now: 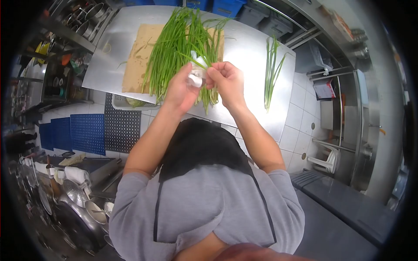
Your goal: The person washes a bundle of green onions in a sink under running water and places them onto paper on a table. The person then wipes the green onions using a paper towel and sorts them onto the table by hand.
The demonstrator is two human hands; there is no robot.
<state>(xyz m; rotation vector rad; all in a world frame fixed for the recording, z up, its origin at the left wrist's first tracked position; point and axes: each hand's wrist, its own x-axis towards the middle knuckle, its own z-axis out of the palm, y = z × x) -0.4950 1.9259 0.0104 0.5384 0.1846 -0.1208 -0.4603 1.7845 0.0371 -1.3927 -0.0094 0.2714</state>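
A big heap of green onions lies on a sheet of brown cardboard on the steel table. Above the heap's near end, my left hand is closed around a crumpled white piece, which looks like paper towel or cloth. My right hand is close beside it, thumb and finger pinched at the end of a green onion stalk that crosses the white piece. The exact grip is partly hidden by the fingers. Apart from the heap, a few green onions lie on the table's right side.
A light plastic basket sits below the table's near left edge. Blue bins and grey bins stand beyond the table. Pots and ladles crowd the lower left. Shelving stands at right, with a white stool.
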